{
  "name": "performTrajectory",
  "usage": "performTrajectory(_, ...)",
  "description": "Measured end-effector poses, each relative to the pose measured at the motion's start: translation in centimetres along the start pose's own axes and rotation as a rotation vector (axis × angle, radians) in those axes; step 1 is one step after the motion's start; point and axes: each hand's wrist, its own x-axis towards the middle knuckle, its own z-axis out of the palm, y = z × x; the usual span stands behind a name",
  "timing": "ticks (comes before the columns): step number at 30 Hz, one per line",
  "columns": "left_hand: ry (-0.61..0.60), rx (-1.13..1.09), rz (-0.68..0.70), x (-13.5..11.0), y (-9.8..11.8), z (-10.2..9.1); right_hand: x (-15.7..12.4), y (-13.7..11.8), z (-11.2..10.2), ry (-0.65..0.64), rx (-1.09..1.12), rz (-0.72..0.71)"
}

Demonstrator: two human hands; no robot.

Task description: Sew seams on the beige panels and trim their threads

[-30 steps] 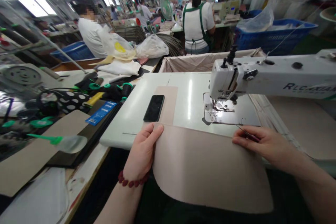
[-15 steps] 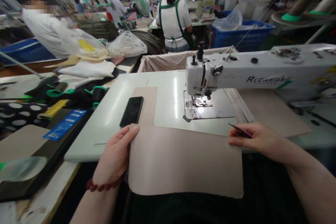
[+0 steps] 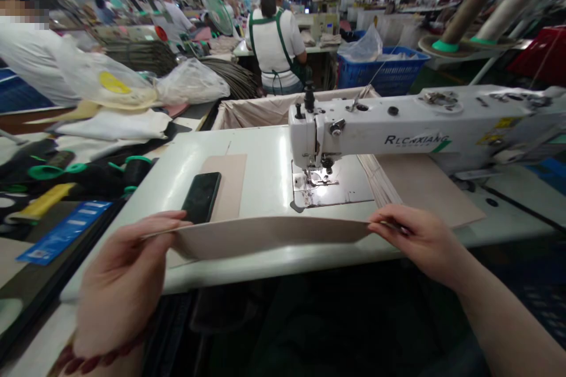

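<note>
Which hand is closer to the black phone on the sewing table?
Left. The left hand sits at the lower edge of the phone; the right hand is far off to its right.

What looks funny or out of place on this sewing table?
A black smartphone is lying on a beige strip on the white sewing machine table, just beyond the bent beige sheet. It looks odd because a phone isn't a sewing thing.

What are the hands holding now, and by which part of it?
The left hand and right hand hold a beige sheet by its two opposite edges, bowed between them.
</note>
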Motion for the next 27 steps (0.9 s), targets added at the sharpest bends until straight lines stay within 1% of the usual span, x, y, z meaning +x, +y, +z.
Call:
performTrajectory(1,-0.005,0.028,0.117,0.2,0.2,-0.7,-0.4,-0.2,0.0,0.033,-0.032,-0.053)
performTrajectory(2,-0.055,0.042,0.204,0.5,0.2,-1.3,-0.7,-0.4,0.2,0.036,-0.048,-0.086)
performTrajectory(3,-0.151,0.063,0.264,0.8,-0.1,-1.9,-0.8,-0.3,0.5,0.02,-0.04,-0.094)
performTrajectory(4,-0.276,0.111,0.292,1.0,-0.7,-2.3,-0.6,-0.1,0.9,0.008,0.003,-0.072)
performTrajectory(5,-0.4,0.169,0.301,1.2,-1.5,-2.6,-0.2,0.2,1.5,0.028,0.101,-0.012)
performTrajectory(6,-0.51,0.229,0.308,1.4,-2.4,-2.6,0.6,0.5,2.2,0.088,0.24,0.067)
performTrajectory(7,-0.592,0.287,0.312,1.4,-3.4,-2.4,1.5,0.9,3.0,0.181,0.401,0.15)
performTrajectory(8,-0.641,0.345,0.31,1.2,-4.4,-1.9,2.7,1.3,4.0,0.306,0.591,0.252)
performTrajectory(9,-0.656,0.398,0.305,0.9,-5.2,-1.2,4.0,1.6,4.9,0.385,0.686,0.295)
performTrajectory(10,-0.646,0.441,0.296,0.6,-5.8,-0.3,5.4,1.7,5.9,0.423,0.742,0.309)
performTrajectory(12,-0.6,0.481,0.281,-0.4,-6.4,1.6,8.0,1.6,7.6,0.475,0.832,0.309)
performTrajectory(14,-0.568,0.466,0.28,-1.5,-6.4,3.5,10.0,1.1,8.9,0.509,0.907,0.296)
performTrajectory(16,-0.589,0.437,0.292,-2.4,-6.2,5.2,11.1,0.5,9.9,0.545,0.97,0.288)
performTrajectory(19,-0.693,0.423,0.314,-3.2,-5.7,7.4,11.8,-0.3,10.6,0.585,1.042,0.287)
performTrajectory(22,-0.778,0.444,0.374,-3.6,-5.6,9.5,12.0,-1.1,10.9,0.567,1.098,0.272)
performTrajectory(25,-0.818,0.494,0.472,-4.1,-5.8,11.6,12.2,-1.9,10.7,0.484,1.147,0.245)
performTrajectory(27,-0.836,0.542,0.543,-4.6,-6.0,12.6,12.1,-2.1,10.2,0.414,1.154,0.229)
